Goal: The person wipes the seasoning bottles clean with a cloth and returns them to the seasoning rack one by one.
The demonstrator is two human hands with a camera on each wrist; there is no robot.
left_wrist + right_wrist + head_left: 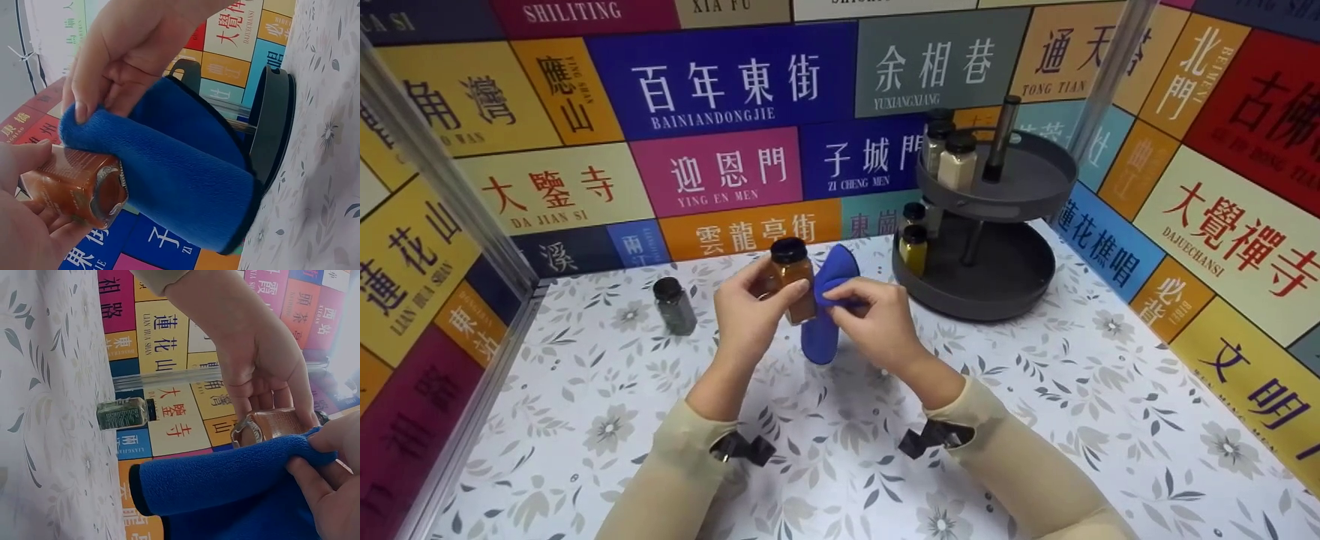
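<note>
My left hand (751,307) grips a glass spice jar (793,274) with a black lid and orange-brown contents, held above the table. In the left wrist view the base of the jar (107,194) faces the camera. Beside it, my right hand (877,319) pinches a blue cloth (820,341) with dark edging between thumb and fingers. The cloth hangs down folded and lies against the jar's side in the right wrist view, where the cloth (225,472) covers part of the jar (275,423).
A jar with dark green contents (675,307) stands on the floral tabletop (607,465) at the left. At the back right is a two-tier dark grey round rack (982,300), holding several black-lidded jars (958,163). Sign-patterned walls enclose the back and sides.
</note>
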